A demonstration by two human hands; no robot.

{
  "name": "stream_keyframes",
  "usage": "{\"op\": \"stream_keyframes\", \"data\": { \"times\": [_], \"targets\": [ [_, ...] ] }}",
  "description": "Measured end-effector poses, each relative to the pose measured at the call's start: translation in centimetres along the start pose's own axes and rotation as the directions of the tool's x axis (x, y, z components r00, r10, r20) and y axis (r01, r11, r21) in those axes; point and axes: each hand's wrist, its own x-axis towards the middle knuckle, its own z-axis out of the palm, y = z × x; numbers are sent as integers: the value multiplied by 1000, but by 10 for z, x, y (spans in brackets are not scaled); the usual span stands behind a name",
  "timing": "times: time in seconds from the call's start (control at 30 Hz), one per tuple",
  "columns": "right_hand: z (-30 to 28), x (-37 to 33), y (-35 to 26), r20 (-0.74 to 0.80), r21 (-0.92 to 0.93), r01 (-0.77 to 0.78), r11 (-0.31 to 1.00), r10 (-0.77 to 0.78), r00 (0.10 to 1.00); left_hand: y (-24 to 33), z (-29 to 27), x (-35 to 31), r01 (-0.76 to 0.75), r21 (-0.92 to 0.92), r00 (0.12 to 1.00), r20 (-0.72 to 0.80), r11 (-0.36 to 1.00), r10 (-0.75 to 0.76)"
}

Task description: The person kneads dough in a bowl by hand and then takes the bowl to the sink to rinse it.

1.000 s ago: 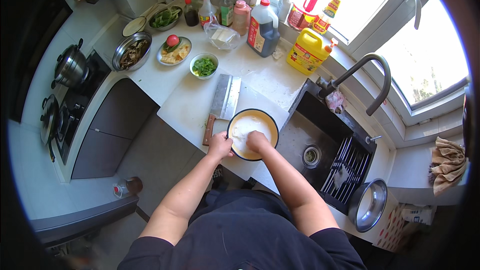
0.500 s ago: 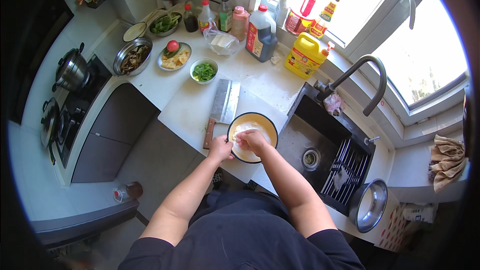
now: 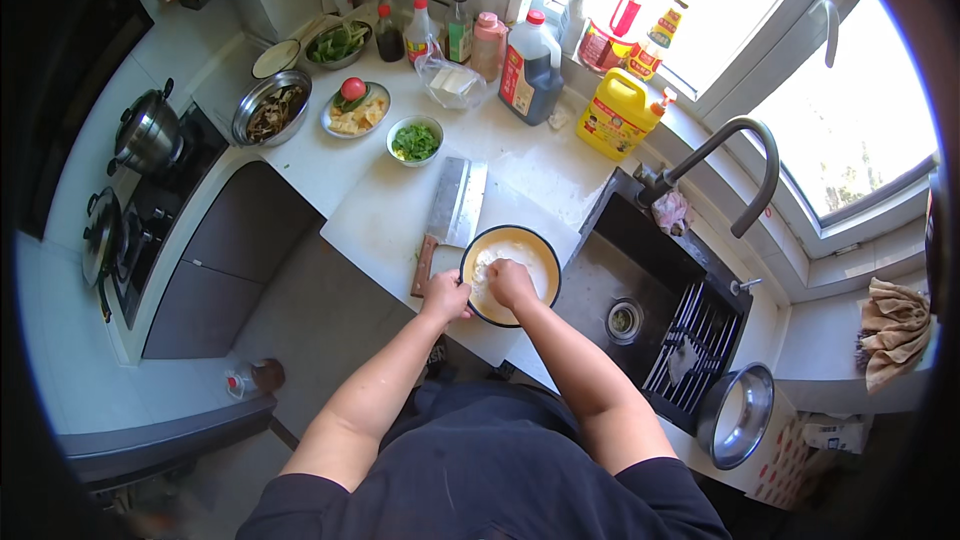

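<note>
A round bowl with a cream-yellow inside and dark rim (image 3: 547,262) sits at the front of the counter, on the edge of a white cutting board (image 3: 360,212). My left hand (image 3: 445,297) grips the bowl's left rim, thumb at the edge. Inside the bowl, my right hand (image 3: 510,283) is closed and pressed into a white, lumpy, flour-like mixture (image 3: 487,265). Its fingertips are hidden, so whether they hold any mixture cannot be seen. Just left of the bowl lies a cleaver (image 3: 455,202), its wooden handle toward me.
Right of the bowl is a dark sink (image 3: 585,305) with a curved faucet (image 3: 765,155) and a rack (image 3: 690,340). Behind stand a bowl of chopped greens (image 3: 415,141), a plate of food (image 3: 358,120), several bottles and a yellow jug (image 3: 615,120). A metal basin (image 3: 757,410) stands at the right.
My right hand has curled further and moved slightly, its fingers now down in the mixture. The left hand keeps its hold on the rim. The whole view has shifted a little.
</note>
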Motion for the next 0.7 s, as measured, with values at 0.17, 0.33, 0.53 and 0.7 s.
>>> {"op": "stream_keyframes", "data": {
  "times": [0.17,0.33,0.53,0.7],
  "targets": [
    [1,-13,-14,-284,30,193,981,-176,943,1,0,-1,-36,11,999,-6,999,36],
    [15,-31,-22,-118,-74,182,980,-190,975,-4,-1,2,-63,65,998,-16,996,65],
    [12,-25,-19,-187,-52,176,983,-182,965,2,0,-3,-40,19,999,-8,999,40],
    [11,-28,-19,-143,-66,183,981,-190,971,5,-1,-6,-3,16,1000,2,1000,3]
  ]
}}
